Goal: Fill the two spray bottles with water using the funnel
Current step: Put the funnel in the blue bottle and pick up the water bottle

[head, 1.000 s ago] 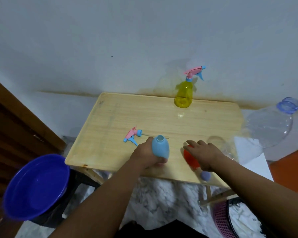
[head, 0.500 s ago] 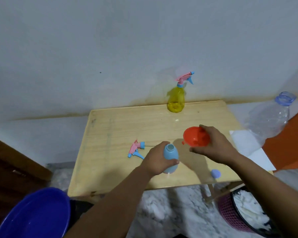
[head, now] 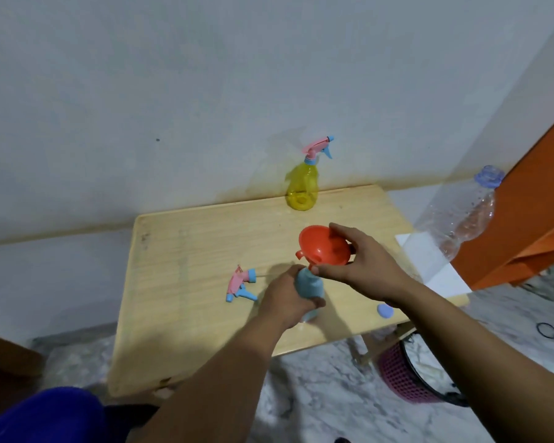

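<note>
- Left hand (head: 285,298): fingers wrapped around the body of the blue spray bottle (head: 309,286), which stands upright on the wooden worktop (head: 186,282) near its front-centre. The bottle has no spray head fitted.
- Right hand (head: 362,266): thumb and fingers pinch the rim and lower cone of the orange funnel (head: 325,247). The funnel is tilted, its wide mouth facing up and to the left, its narrow end at the neck of the blue spray bottle. Whether the spout is inside the neck cannot be told; the thumb covers that point.
- Detached spray head (head: 241,284), pink and blue: lies on its side on the worktop, just left of the left hand, apart from it.
- Yellow spray bottle (head: 302,187): stands upright at the rear edge of the worktop against the wall, pink and blue spray head fitted, well apart from both hands.
- Small blue cap (head: 385,311): lies on the worktop near the front right edge, beside the right forearm.
- Large clear water bottle (head: 467,219): stands to the right of the worktop, open blue neck at top, droplets inside.
- Pink basket (head: 400,375): on the marble floor below the worktop's right corner.
- Dark blue basin (head: 45,417): partly in view at lower left.
</note>
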